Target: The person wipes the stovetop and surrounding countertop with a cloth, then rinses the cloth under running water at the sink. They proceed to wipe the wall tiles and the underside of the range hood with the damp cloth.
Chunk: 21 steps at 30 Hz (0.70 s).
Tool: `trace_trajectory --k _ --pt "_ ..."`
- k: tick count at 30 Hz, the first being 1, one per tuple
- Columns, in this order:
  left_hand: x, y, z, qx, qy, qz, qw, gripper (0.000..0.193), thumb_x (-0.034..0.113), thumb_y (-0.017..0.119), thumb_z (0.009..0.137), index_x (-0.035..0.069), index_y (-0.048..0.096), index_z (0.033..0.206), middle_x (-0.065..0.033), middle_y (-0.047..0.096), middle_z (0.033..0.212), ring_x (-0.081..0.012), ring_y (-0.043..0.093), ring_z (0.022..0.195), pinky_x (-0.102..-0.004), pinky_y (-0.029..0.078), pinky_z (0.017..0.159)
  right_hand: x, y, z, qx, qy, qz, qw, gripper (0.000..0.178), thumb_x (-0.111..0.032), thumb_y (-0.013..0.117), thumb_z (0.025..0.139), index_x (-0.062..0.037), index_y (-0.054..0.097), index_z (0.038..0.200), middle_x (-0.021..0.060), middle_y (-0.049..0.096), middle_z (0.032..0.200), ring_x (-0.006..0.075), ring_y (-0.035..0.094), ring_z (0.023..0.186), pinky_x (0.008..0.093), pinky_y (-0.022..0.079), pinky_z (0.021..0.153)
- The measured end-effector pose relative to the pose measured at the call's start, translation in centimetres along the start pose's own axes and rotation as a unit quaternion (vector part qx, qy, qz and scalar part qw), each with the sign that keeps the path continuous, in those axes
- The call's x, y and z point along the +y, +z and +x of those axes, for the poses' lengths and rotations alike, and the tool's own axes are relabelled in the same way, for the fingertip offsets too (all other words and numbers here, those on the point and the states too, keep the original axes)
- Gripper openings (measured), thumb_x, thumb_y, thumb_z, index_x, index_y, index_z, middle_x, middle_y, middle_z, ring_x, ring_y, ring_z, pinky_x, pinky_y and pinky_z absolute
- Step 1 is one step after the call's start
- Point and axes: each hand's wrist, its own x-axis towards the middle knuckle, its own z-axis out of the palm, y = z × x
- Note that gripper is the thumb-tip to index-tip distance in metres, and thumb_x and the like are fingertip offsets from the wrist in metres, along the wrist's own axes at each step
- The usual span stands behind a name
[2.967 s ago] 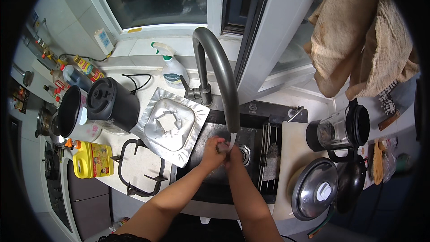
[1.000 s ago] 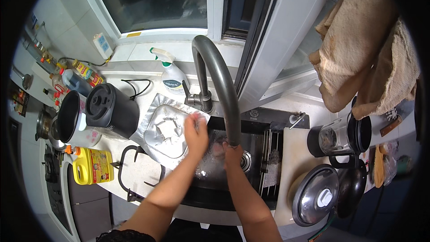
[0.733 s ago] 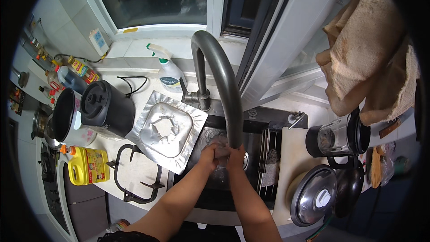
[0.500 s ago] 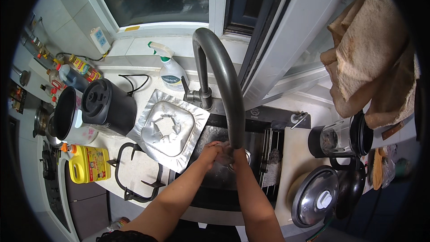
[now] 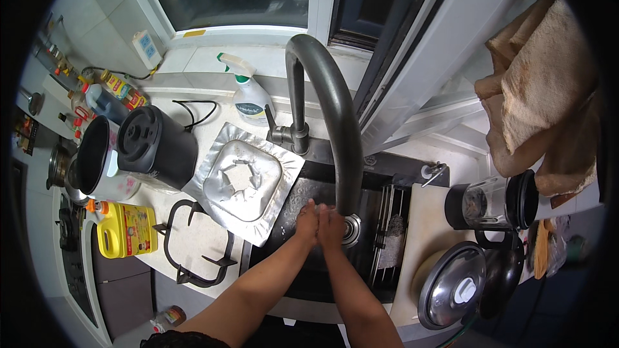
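My left hand and my right hand press against each other over the dark sink. The left hand's fingers look stretched out and lie along the right hand. On the right hand the fingers also seem extended, though partly hidden against the left. No object shows in either hand. Above them arches the dark grey faucet, its spout end close to the right hand. The round metal drain shows just right of my hands. Wet marks glisten on the sink's floor to their left.
A foil stove liner lies left of the sink, near a pan support and a yellow jug. A spray bottle stands behind. Right are a wire rack, a lidded pot, a blender jug and a hanging cloth.
My hands have shifted slightly left, away from the drain, which now shows more fully. The right hand has turned and sits flatter beside the left. The whole view has shifted a little.
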Motion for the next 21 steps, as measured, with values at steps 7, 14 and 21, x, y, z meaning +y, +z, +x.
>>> trace_trajectory --k 7,14,21 --pt "-2.4 -0.8 2.0 0.062 0.056 0.033 0.996 0.036 0.034 0.046 0.099 0.001 0.058 0.105 -0.015 0.064 0.097 -0.0218 0.062 0.085 -0.0321 0.051 0.074 0.1 0.2 0.1 0.027 0.048 -0.059 0.997 0.037 -0.034 0.049 0.094 0.002 0.056 0.092 0.0247 0.061 0.084 0.0432 0.06 0.079 0.047 0.046 0.068" --pt "-4.2 -3.3 4.0 0.17 0.08 0.299 0.936 0.036 0.031 0.05 0.094 0.001 0.066 0.102 -0.0232 0.066 0.101 -0.0332 0.065 0.095 -0.0391 0.049 0.082 0.8 0.3 -0.4 0.031 0.025 -0.09 0.995 0.038 -0.033 0.048 0.092 0.0022 0.061 0.088 0.0261 0.064 0.082 0.0459 0.062 0.078 0.0502 0.048 0.067" --pt "0.1 -1.0 -0.3 0.145 0.155 0.484 0.849 0.036 0.035 0.056 0.09 0.001 0.066 0.094 -0.0199 0.069 0.091 -0.0334 0.065 0.094 -0.039 0.049 0.084 0.7 -1.9 0.3 -0.026 0.09 -0.086 0.992 0.029 -0.028 0.059 0.086 0.0006 0.066 0.089 0.0194 0.067 0.082 0.0316 0.065 0.079 0.0396 0.049 0.07"
